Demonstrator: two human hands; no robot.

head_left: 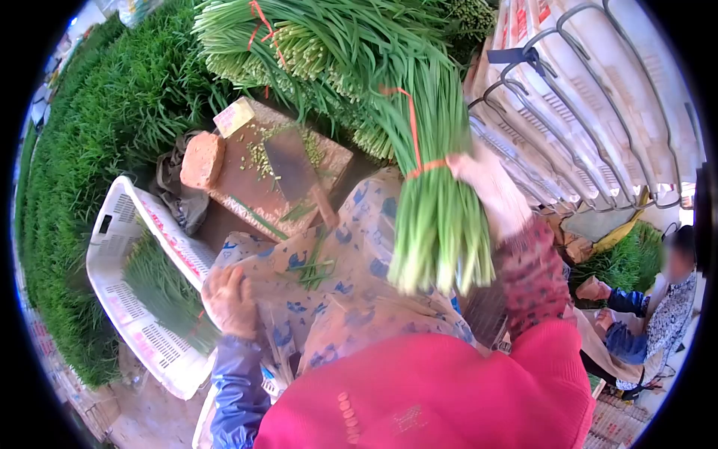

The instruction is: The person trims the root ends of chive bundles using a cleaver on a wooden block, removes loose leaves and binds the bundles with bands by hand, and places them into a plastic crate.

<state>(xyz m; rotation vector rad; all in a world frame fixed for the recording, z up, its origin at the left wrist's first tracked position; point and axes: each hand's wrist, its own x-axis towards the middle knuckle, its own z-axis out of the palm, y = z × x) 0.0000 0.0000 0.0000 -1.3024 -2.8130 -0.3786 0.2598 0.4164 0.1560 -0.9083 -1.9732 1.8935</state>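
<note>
My right hand (pixel 490 183), gloved in a pale colour, is closed around a thick bunch of green chives (pixel 441 224). Orange ties band the bunch, and its pale cut ends hang over my lap. On my left side, my bare-looking left hand (pixel 230 299) has its fingers curled at the rim of a white plastic basket (pixel 153 359); the fingertips are partly hidden. Inside that basket lies another bundle of greens (pixel 168 284). A clear apron with blue prints (pixel 359 277) covers my lap, with loose green bits on it.
Ahead lies a wooden board (pixel 254 179) with a cleaver (pixel 293 168), a brick (pixel 202 161) and chopped bits. More tied bunches (pixel 314 52) are piled behind. Greens (pixel 97 135) fill the left. A metal rack (pixel 576 97) stands right, near another person (pixel 669 314).
</note>
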